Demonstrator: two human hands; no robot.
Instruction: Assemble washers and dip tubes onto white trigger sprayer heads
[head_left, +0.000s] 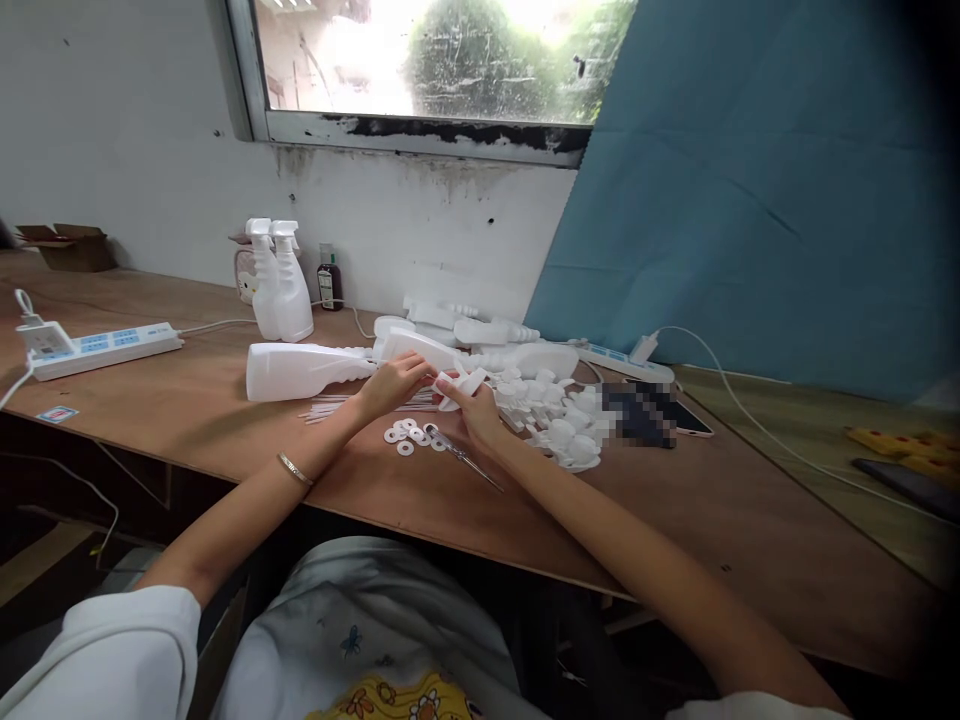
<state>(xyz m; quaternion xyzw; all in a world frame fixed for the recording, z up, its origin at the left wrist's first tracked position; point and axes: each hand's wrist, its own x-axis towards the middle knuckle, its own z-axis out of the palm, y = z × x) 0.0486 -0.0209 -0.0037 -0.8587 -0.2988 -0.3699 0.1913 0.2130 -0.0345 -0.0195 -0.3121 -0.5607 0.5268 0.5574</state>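
Observation:
My right hand is closed around a white spray trigger head above the table's middle. My left hand reaches in from the left, its fingertips pinched together close to the trigger head; what they grip, if anything, is too small to make out. Below the hands lie several flat white ring washers and a screwdriver with its tip pointing to the lower right. Thin white tubes lie partly under my left wrist. A pile of white trigger heads spreads just right of my right hand.
White bottles lie behind the hands, one bottle at the left. Two upright spray bottles stand near a dark bottle by the wall. Power strips with cords sit left and right. A phone lies at the right.

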